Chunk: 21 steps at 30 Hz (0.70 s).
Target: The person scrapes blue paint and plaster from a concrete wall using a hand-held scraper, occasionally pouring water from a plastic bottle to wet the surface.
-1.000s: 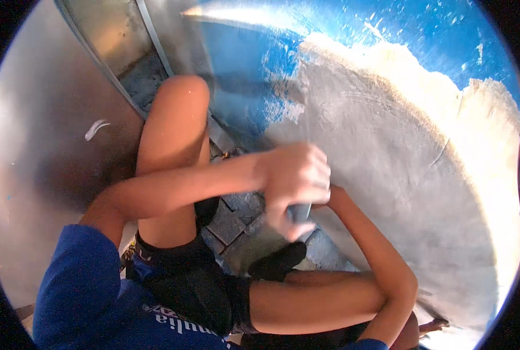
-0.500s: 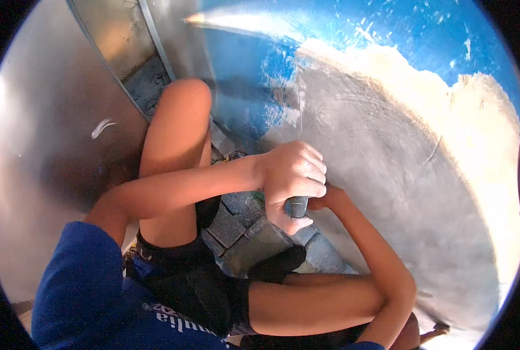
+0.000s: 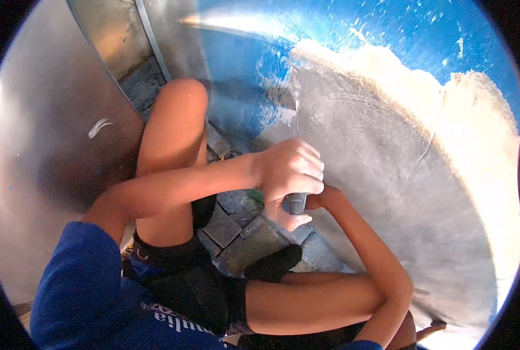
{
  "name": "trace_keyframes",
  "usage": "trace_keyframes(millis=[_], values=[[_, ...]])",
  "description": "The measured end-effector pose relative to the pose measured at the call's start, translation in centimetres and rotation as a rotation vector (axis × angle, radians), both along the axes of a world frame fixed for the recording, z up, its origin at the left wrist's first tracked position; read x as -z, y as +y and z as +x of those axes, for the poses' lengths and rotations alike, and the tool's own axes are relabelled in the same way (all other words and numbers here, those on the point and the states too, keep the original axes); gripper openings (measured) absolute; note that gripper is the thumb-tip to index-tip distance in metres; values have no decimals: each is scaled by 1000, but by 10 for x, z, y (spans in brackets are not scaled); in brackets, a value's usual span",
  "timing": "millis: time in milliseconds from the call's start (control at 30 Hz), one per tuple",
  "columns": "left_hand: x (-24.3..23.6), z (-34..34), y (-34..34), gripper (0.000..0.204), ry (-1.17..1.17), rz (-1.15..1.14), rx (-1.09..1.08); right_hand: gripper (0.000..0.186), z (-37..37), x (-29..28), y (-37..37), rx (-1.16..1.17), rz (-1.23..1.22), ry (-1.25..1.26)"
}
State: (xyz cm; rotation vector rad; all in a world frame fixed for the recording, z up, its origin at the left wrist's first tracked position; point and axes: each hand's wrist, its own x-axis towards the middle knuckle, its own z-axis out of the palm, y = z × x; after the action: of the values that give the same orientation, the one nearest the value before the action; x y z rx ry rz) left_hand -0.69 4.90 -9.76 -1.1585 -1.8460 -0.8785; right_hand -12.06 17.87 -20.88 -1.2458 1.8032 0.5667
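My left hand (image 3: 292, 175) is closed round a black-handled tool (image 3: 296, 203), whose butt sticks out between thumb and fingers. From the far side of the fist, a thin blade (image 3: 297, 119), seen nearly edge-on, runs up against a large curved surface (image 3: 377, 157). That surface is bare grey over a wide patch, with blue paint (image 3: 236, 76) at the far side and a ragged pale border between. My right hand (image 3: 317, 200) is low beside the left fist, close to the handle; its fingers are mostly hidden, and I cannot tell whether they touch the tool.
A shiny metal panel (image 3: 56, 146) stands on the left, with a pale smear on it. Grey paving blocks (image 3: 254, 245) lie below my hands. My bent knee (image 3: 181, 96) rises between panel and curved surface; my other leg (image 3: 318, 306) is folded in front.
The whole view has shifted slightly, with things now a little farther left. My left hand keeps the tool in nearly the same place on the surface.
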Motion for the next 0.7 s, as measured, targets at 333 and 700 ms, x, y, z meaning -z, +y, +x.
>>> trace_keyframes(millis=[333,700], values=[[-2,9,-3,32,-54,-42,1,46,1,-2,0,-4,27,18],[8,-2,-1,36,-68,9,-25,45,1,-3,1,-20,52,52]])
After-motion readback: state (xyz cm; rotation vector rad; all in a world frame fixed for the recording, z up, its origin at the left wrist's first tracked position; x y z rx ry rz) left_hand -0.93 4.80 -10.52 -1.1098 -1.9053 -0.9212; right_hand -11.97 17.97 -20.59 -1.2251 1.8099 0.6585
